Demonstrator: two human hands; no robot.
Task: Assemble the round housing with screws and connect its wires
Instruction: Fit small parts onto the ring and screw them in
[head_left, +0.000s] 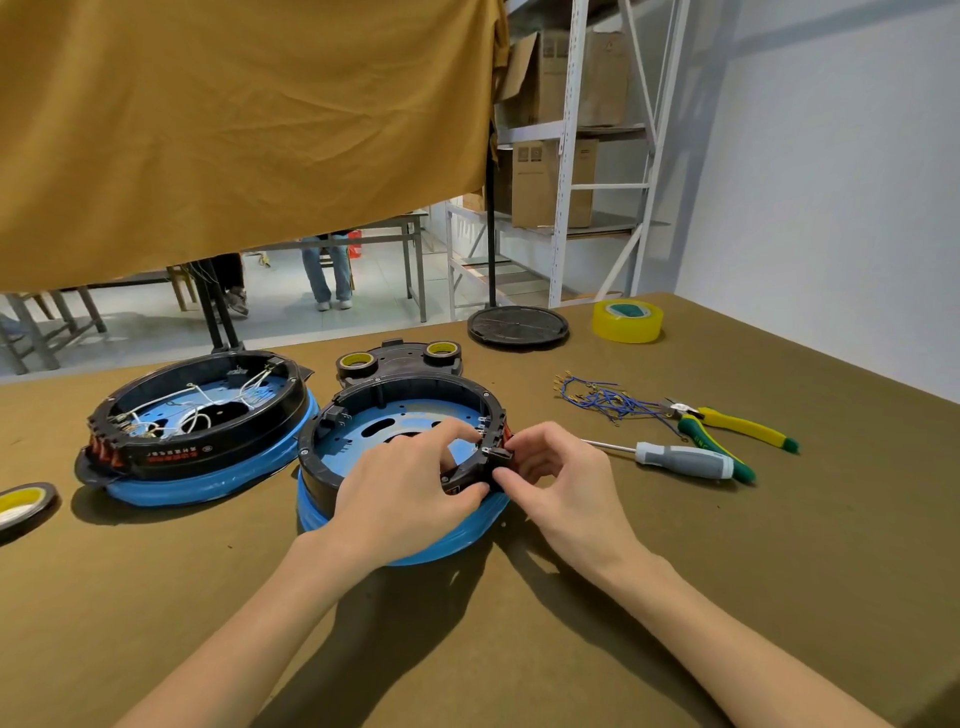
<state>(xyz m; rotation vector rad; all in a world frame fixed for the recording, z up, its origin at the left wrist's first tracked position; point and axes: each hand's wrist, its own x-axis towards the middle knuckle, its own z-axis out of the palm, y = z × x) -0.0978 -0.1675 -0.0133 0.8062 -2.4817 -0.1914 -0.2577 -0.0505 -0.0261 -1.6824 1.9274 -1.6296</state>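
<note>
A round black housing (415, 387) with a blue inner plate and a blue base sits in front of me. My left hand (410, 483) lies over its near right rim, thumb and fingers pinching the black rim. My right hand (545, 462) grips a small black part at the same rim from outside. A bundle of blue wires (602, 400) with metal terminals lies to the right. A grey-handled screwdriver (680, 460) lies beside my right hand. No loose screws are visible.
A second housing (202, 415) with white wires stands at the left. Pliers (737, 423) with yellow-green handles lie right of the wires. Yellow tape rolls (627, 321) sit at the back right and left edge (23, 504). A black disc (517, 325) and a black cover (400, 358) lie behind.
</note>
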